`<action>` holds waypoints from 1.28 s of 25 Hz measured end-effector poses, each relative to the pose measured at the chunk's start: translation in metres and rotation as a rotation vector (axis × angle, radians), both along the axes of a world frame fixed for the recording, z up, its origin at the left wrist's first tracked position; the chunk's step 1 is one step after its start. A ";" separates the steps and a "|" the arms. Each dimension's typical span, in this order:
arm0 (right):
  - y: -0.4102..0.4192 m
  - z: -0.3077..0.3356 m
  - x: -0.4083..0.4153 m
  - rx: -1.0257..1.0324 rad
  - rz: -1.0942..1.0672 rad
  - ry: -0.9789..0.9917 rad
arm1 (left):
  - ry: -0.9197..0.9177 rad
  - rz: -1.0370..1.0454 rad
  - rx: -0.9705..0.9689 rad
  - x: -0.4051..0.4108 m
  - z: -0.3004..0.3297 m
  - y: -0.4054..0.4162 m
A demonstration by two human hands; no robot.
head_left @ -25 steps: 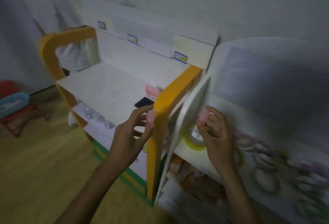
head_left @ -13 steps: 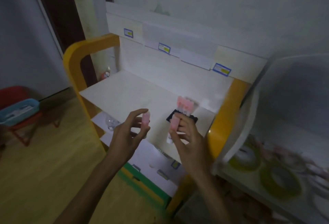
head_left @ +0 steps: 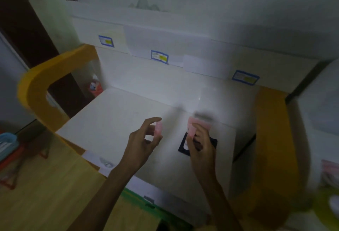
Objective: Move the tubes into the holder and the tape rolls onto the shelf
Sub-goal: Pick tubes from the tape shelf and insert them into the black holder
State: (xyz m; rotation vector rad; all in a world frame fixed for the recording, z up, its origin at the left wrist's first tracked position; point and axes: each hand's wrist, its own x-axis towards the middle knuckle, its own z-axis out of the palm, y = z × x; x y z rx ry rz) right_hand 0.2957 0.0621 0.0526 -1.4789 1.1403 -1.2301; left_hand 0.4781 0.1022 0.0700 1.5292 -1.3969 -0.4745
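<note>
My left hand (head_left: 142, 145) pinches a pink-capped tube (head_left: 158, 127) between thumb and forefinger, above the white shelf (head_left: 117, 118). My right hand (head_left: 200, 144) grips a second pink tube (head_left: 192, 132) directly over the black tube holder (head_left: 213, 143). Blurred pink caps of tubes (head_left: 201, 121) stand in the holder just behind my right hand. The frame is motion-blurred, so I cannot tell whether the right tube touches the holder.
The shelf unit has orange side frames, one on the left (head_left: 36, 91) and one on the right (head_left: 269, 139), and a white back panel with blue-edged labels (head_left: 159, 57). Tape rolls (head_left: 330, 173) show blurred at the far right edge. A wooden floor (head_left: 45, 194) lies at lower left.
The view has swung left from the right-hand shelf with tape rolls to the orange-framed shelf. Both hands carried their tubes along, and my right hand came over the black holder.
</note>
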 end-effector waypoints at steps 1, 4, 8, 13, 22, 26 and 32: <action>-0.007 0.001 0.000 -0.009 -0.035 0.002 | -0.009 -0.040 0.013 0.001 -0.001 -0.012; -0.019 0.001 -0.004 -0.049 -0.208 0.010 | -0.026 -0.167 0.007 -0.003 0.003 -0.043; -0.033 -0.010 -0.017 0.015 -0.385 0.080 | 0.013 -0.310 -0.012 -0.020 0.009 -0.083; -0.040 -0.019 -0.027 0.004 -0.565 0.073 | 0.041 -0.474 -0.086 -0.038 0.007 -0.122; -0.025 -0.012 -0.033 0.074 -0.833 0.115 | 0.184 -0.723 -0.117 -0.062 0.000 -0.159; -0.017 -0.012 -0.034 0.085 -0.846 0.136 | 0.221 -0.802 -0.068 -0.070 -0.004 -0.163; -0.011 -0.019 -0.040 0.077 -0.807 0.185 | 0.087 -0.850 -0.120 -0.081 -0.011 -0.166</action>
